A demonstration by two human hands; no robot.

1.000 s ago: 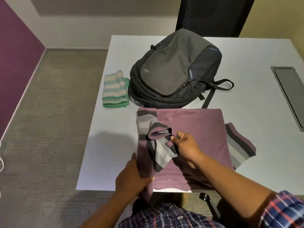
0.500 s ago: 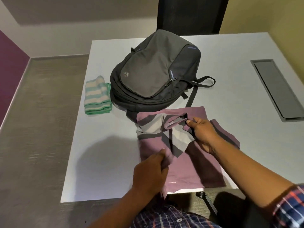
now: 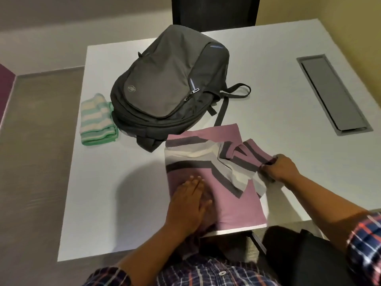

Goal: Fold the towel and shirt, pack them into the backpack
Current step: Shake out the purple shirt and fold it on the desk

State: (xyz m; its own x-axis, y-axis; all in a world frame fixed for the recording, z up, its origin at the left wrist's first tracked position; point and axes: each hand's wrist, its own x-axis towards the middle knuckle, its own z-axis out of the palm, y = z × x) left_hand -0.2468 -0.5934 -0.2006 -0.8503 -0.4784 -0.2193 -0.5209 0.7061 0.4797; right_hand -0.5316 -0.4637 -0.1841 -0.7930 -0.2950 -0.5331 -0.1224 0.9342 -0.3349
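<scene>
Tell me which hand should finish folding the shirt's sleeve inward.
The right hand. It already pinches the striped sleeve at the shirt's right edge, so it can likely carry it across. The left hand lies flat on the shirt's body, pinning it to the table.

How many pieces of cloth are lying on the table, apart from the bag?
2. A folded green striped towel lies left of the backpack; a purple shirt lies at the near edge under both hands. None seems hidden.
</scene>
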